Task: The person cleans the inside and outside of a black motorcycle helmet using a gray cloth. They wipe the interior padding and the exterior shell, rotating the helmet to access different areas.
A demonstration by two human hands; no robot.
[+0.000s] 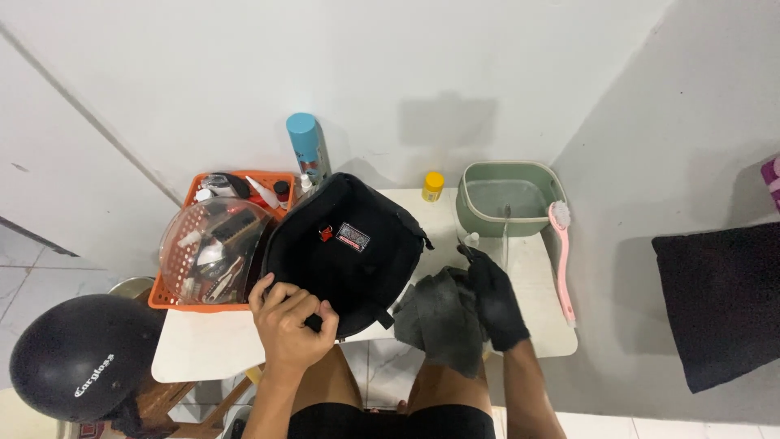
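White walls behind, small white desk [203,349] below. Head view: left hand [288,321] bare, clamped on the black helmet [341,252] at the desk's front edge; right hand [497,301] gloved, pinching a dark cloth [439,321]. Best kept braced firmly, wiped with even strokes. Green basin [504,199] at back right corner.

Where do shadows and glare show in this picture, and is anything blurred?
Head view: the blue spray can throws a soft shadow on the white wall to its right; the clear visor carries pale glare; the black helmet under the left hand looks sharp; wall lines bend near the edges.
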